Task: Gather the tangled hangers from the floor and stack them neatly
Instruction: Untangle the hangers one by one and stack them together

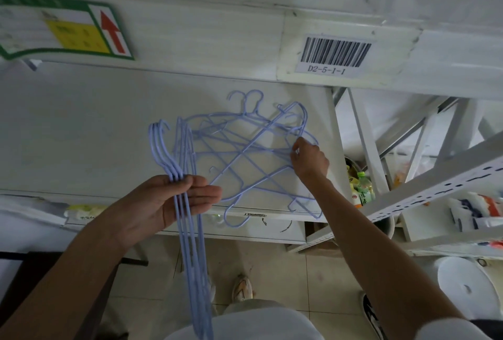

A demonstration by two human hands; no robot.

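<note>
A tangle of light blue wire hangers (245, 154) lies on a white shelf surface (81, 135), hooks pointing several ways. My left hand (163, 203) is shut on a bunch of aligned hangers (190, 258), their hooks side by side above my fingers and their bodies hanging down past the shelf edge. My right hand (309, 161) reaches over the right side of the tangle and pinches one hanger's wire between fingertips.
A white shelf beam with a barcode label (333, 53) and a green arrow sign (62, 29) runs across above. A white metal rack (435, 184) stands at right, with bottles (362, 190) behind it. Tiled floor, shoes (242, 288) and a white round lid (468, 285) lie below.
</note>
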